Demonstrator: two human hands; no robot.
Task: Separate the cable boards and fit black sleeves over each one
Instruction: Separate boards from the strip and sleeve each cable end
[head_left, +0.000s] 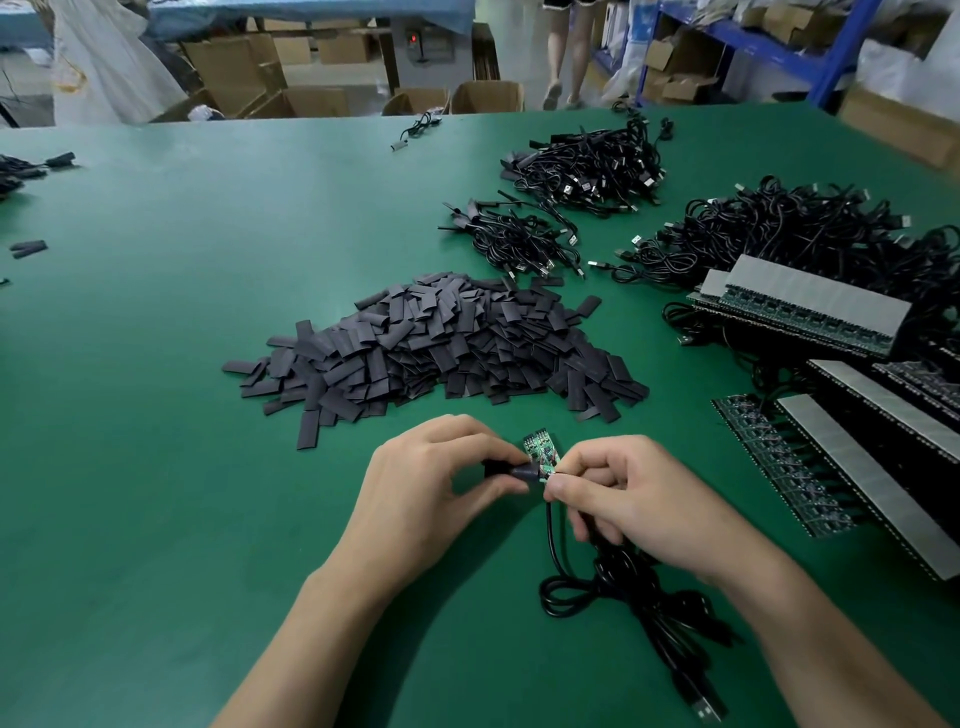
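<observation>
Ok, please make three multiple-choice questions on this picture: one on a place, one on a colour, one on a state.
1. Where is the pile of black sleeves? A. on the green table B. in a carton C. on a shelf
2. What colour is the small board being held? A. red B. green C. white
3. How is the left hand? A. lying flat B. pinching a black sleeve C. holding scissors
Answers: A, the pile rests on the table; B, its face is green; B, thumb and fingers grip the sleeve.

Left hand (441, 470) is pinching the black sleeve (511, 471) left of the cable board (540, 451); right hand (628, 496) is pinching the board's right edge.
</observation>
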